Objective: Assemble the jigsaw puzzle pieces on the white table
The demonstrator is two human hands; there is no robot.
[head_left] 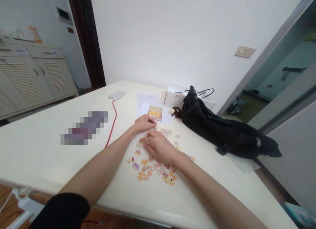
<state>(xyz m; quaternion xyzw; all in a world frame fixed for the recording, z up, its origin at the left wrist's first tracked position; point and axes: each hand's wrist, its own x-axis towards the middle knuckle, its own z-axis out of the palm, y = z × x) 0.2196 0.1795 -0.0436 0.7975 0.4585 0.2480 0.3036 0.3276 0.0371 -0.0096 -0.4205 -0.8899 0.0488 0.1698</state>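
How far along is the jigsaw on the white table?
Early. Done: only a small joined patch near the reference picture. In hand: the left hand and right hand rest flat among pieces. Left: most loose pieces lie scattered, unjoined.

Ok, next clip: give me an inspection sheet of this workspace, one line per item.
Surface: cream table, glossy, one patch blurred out.
Job's things: loose puzzle pieces scattered under the hands; reference picture on white sheets behind them.
Clutter: black bag, white box, small brown figure.
Hands: left hand flat on the table by the picture; right hand palm-down over the pieces; whether it grips one cannot be told.
Cables: red cable from a silver device.
Surroundings: white wall, cabinet, dark door frame.
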